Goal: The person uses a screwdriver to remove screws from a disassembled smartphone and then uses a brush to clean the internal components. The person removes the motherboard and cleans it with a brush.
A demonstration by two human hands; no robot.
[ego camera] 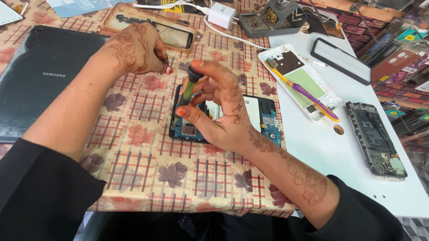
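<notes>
Dark tablet (36, 76) lying face down, cut off at the frame's left edge, opened phone (268, 117) on the leaf-patterned tablecloth (143, 163), mostly hidden under the right hand (219, 110), fingers pinching a green-shafted screwdriver (189, 87), tip unseen, left hand (137, 48) curled knuckles-up beside it, grip unclear

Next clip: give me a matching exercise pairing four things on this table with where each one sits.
1. green-handled screwdriver
2. purple and yellow toothbrush
3. large black tablet
4. white charger plug

A. far edge, on its white cable
B. in the right hand, over the opened blue-board phone
C. on the white opened phone
D. left of the left hand

Pairs: 1-B, 2-C, 3-D, 4-A
</notes>
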